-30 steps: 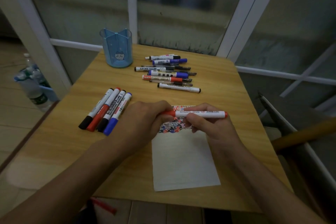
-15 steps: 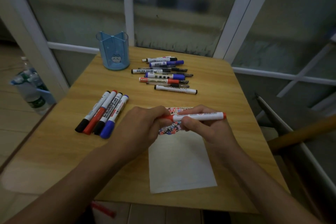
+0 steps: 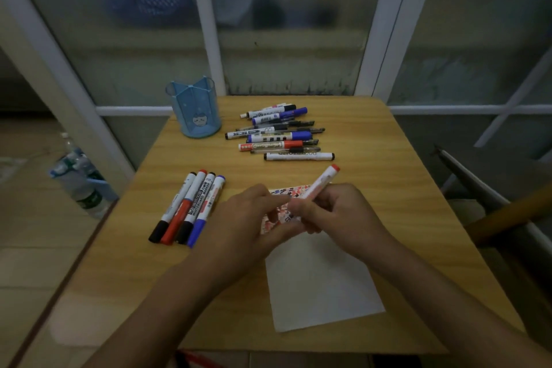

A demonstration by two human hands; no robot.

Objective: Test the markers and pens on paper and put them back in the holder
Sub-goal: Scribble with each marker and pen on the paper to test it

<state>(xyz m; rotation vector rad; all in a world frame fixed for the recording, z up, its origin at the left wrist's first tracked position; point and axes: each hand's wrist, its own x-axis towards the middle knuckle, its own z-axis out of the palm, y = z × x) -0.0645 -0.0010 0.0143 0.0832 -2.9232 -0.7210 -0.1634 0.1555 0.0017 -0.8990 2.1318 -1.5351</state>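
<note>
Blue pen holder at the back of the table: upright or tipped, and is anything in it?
Upright: the blue pen holder stands on its base on the table, with nothing showing above its rim or through its translucent walls.

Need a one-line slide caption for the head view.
Right hand holds a red marker over scribbled paper, left hand alongside; blue holder behind.

Dim, bluish light is falling across my whole view; nothing is glaring. My hands (image 3: 298, 212) are smearing with motion blur where they meet. The window frame (image 3: 385, 24) is bowing outward at the edges. The frosted glass (image 3: 283, 9) behind is showing only soft shapes.
</note>
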